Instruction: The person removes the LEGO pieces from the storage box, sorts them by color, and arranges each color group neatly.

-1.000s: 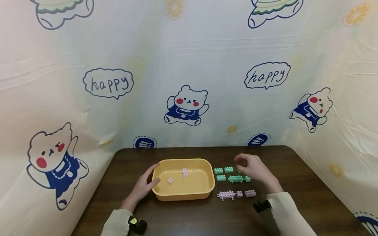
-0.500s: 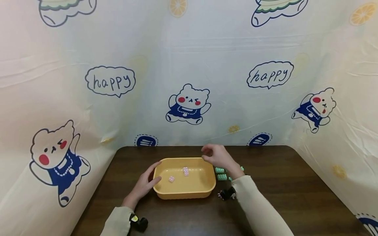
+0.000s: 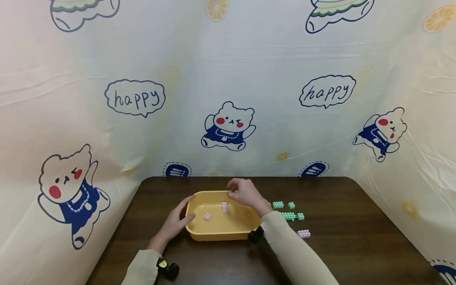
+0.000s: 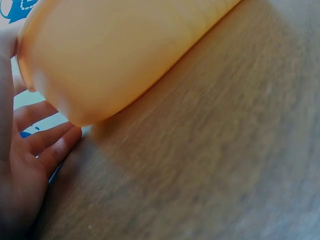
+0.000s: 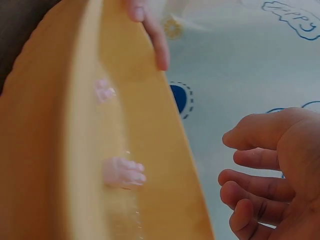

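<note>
A yellow plastic basin (image 3: 221,236) sits on the table. My left hand (image 3: 172,222) holds its left end, thumb over the rim and fingers along the outer wall, as the left wrist view shows the spread fingers (image 4: 47,142). Two pink toy building bricks lie inside: a small square one (image 3: 207,216) and a longer one (image 3: 224,207). Above the basin's far right rim is my right hand (image 3: 247,194). In the right wrist view its fingers (image 5: 255,185) are loosely bent, with nothing between them and the thumb.
Right of the basin lie several green bricks (image 3: 278,204), including a long studded piece (image 3: 287,216), and a pink brick (image 3: 304,233). My right forearm (image 3: 292,245) hides part of that area. A printed curtain (image 3: 228,63) hangs behind the table (image 3: 335,198).
My right hand has swung left from over the green bricks to above the basin's far rim. The left hand stays on the basin, and the pink bricks inside have not moved.
</note>
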`<state>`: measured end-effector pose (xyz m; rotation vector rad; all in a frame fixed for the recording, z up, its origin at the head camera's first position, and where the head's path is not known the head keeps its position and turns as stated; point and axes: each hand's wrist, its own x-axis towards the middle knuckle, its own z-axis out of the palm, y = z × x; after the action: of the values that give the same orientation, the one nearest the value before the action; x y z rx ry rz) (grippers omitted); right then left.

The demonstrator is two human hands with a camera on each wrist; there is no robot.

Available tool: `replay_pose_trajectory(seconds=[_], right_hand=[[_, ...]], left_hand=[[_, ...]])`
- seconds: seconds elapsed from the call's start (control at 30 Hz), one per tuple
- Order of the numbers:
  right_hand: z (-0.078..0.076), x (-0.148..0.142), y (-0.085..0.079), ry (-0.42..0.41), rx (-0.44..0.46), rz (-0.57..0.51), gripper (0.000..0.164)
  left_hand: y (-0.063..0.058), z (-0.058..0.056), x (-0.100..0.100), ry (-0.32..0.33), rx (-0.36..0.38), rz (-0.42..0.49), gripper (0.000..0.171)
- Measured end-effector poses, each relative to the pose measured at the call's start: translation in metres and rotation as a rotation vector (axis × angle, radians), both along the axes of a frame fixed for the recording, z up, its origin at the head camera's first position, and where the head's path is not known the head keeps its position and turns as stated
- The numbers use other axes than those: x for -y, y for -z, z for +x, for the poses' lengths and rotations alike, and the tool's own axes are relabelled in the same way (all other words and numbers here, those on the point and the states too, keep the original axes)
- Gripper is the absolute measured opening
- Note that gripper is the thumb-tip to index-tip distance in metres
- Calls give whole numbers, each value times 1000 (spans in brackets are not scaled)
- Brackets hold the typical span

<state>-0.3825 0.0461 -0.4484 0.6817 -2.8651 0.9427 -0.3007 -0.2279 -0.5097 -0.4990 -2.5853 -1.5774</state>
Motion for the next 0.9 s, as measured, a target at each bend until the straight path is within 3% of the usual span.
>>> replay_pose_trajectory(seconds=[0.33,0.63,0.9], right_hand=[[0,19,14,16,6,78,27],[7,26,16,18,132,173,32],[9,29,25,17,138,275,14]], left_hand=[[1,0,3,11,-15,-19,61],[-1,-2,1,23,-35,10,61],[1,-2,2,35,-26,4,61]])
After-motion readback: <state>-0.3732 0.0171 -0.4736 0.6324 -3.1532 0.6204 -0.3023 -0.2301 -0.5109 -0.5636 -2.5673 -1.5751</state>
